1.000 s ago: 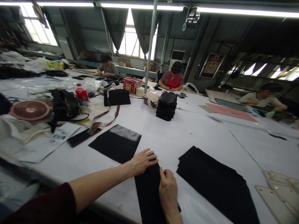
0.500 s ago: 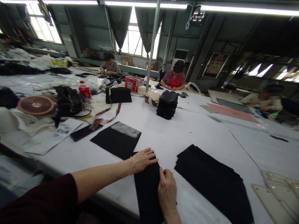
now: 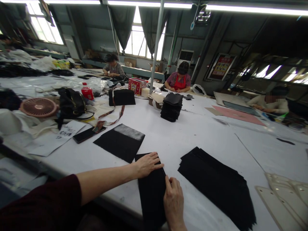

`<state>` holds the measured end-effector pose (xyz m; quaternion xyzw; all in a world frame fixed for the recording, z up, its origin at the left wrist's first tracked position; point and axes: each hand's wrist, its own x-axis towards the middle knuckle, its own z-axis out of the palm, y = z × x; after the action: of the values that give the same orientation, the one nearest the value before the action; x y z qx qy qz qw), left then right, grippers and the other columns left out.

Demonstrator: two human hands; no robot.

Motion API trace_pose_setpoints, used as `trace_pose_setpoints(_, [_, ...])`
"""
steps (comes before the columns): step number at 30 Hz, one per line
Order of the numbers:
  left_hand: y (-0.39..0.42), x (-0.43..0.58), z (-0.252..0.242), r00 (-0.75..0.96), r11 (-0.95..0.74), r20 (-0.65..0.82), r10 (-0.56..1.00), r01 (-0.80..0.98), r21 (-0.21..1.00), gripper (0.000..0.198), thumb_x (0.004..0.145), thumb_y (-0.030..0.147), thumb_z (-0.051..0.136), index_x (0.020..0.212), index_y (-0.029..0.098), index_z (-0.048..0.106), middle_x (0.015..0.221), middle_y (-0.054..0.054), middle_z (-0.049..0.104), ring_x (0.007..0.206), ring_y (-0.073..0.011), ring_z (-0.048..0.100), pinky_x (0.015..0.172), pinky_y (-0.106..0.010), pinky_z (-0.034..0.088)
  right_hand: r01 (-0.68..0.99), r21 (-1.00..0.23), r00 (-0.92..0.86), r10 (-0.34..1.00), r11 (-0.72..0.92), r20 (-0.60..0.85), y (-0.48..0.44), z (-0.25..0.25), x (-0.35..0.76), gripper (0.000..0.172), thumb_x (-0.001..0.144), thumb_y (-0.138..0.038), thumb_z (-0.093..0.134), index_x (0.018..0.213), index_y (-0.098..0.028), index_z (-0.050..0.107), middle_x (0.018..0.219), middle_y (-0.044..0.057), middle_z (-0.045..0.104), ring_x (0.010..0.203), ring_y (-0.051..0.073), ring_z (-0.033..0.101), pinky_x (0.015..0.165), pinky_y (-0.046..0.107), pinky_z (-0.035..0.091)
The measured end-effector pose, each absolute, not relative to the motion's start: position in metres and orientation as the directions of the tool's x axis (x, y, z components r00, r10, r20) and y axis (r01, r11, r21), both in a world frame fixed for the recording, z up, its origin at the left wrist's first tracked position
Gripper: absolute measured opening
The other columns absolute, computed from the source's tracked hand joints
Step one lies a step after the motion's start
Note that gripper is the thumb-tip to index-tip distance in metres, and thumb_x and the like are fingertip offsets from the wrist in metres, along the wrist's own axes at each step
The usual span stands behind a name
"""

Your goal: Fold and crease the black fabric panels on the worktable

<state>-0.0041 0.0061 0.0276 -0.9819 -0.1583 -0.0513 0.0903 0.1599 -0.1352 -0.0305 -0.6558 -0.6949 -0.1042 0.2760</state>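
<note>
A long black sheet (image 3: pixel 150 197), of fabric or similar material, lies before me at the table's near edge. My left hand (image 3: pixel 147 165) rests flat across its upper end, fingers stretched out. At the sheet's right edge my right hand (image 3: pixel 173 197) has its fingers curled, with thumb and index finger closed on the edge. Left of it lies another black piece (image 3: pixel 115 146) with a greyish-white band along its far side. To the right, a fanned pile of black sheets (image 3: pixel 216 183) lies on the white table (image 3: pixel 204 136).
A stack of small black pieces (image 3: pixel 171 107) stands near a metal pole (image 3: pixel 157 45). On the left are a phone (image 3: pixel 88 134), marked paper (image 3: pixel 60 138), a pink fan (image 3: pixel 38 106) and a black bag (image 3: pixel 72 103). Beige panels (image 3: pixel 276 205) lie at right. Several people sit across the table.
My right hand has slid slightly down along the sheet's right edge. My left hand stays flat in the same place. The view has shifted a little.
</note>
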Motion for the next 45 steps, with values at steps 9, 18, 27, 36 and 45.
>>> trace_pose_setpoints(9, [0.001, 0.0, 0.026, 0.945, -0.942, 0.131, 0.3, 0.315, -0.114, 0.05, 0.084, 0.016, 0.054, 0.133, 0.022, 0.047, 0.121, -0.007, 0.059, 0.12, -0.0227, 0.045, 0.112, -0.04, 0.023, 0.961, -0.243, 0.026, 0.838, 0.129, 0.546, -0.146, -0.033, 0.164, 0.048, 0.085, 0.003, 0.036, 0.121, -0.022, 0.054, 0.092, 0.007, 0.055, 0.087, 0.022, 0.054, 0.074, 0.035, 0.046])
trace_pose_setpoints(18, [-0.004, -0.003, 0.031, 0.95, -0.947, 0.134, 0.283, 0.299, -0.119, 0.059, 0.081, 0.015, 0.055, 0.138, 0.023, 0.041, 0.121, -0.007, 0.057, 0.118, -0.0235, 0.048, 0.113, -0.039, 0.022, 0.958, -0.26, 0.034, 0.845, 0.125, 0.533, -0.155, -0.037, 0.167, 0.047, 0.085, 0.004, 0.037, 0.122, -0.02, 0.053, 0.094, 0.007, 0.055, 0.089, 0.022, 0.055, 0.077, 0.035, 0.047])
trace_pose_setpoints(27, [-0.012, 0.01, 0.031, 0.955, -0.952, 0.122, 0.269, 0.283, -0.116, 0.041, 0.085, 0.013, 0.051, 0.126, 0.019, 0.053, 0.121, -0.007, 0.061, 0.121, -0.0227, 0.046, 0.113, -0.038, 0.023, 0.955, -0.256, 0.014, 0.839, 0.15, 0.544, -0.162, -0.036, 0.169, 0.044, 0.088, 0.002, 0.035, 0.123, -0.018, 0.052, 0.096, 0.008, 0.056, 0.092, 0.023, 0.054, 0.079, 0.036, 0.048])
trace_pose_setpoints(36, [-0.019, 0.004, 0.034, 0.966, -0.96, 0.103, 0.239, 0.251, -0.127, 0.059, 0.081, 0.017, 0.058, 0.138, 0.025, 0.042, 0.125, -0.009, 0.055, 0.118, -0.0234, 0.05, 0.11, -0.037, 0.027, 0.954, -0.256, 0.008, 0.838, 0.158, 0.545, -0.165, -0.04, 0.172, 0.043, 0.087, 0.002, 0.036, 0.122, -0.016, 0.053, 0.093, 0.009, 0.054, 0.088, 0.023, 0.053, 0.078, 0.038, 0.049])
trace_pose_setpoints(45, [-0.026, 0.014, 0.035, 0.98, -0.969, 0.104, 0.172, 0.187, -0.159, 0.037, 0.088, 0.017, 0.051, 0.125, 0.016, 0.053, 0.12, -0.008, 0.06, 0.121, -0.0234, 0.047, 0.112, -0.038, 0.024, 0.939, -0.289, -0.001, 0.844, 0.185, 0.537, -0.176, -0.039, 0.177, 0.038, 0.091, -0.001, 0.035, 0.121, -0.015, 0.052, 0.093, 0.009, 0.054, 0.086, 0.023, 0.053, 0.076, 0.037, 0.05])
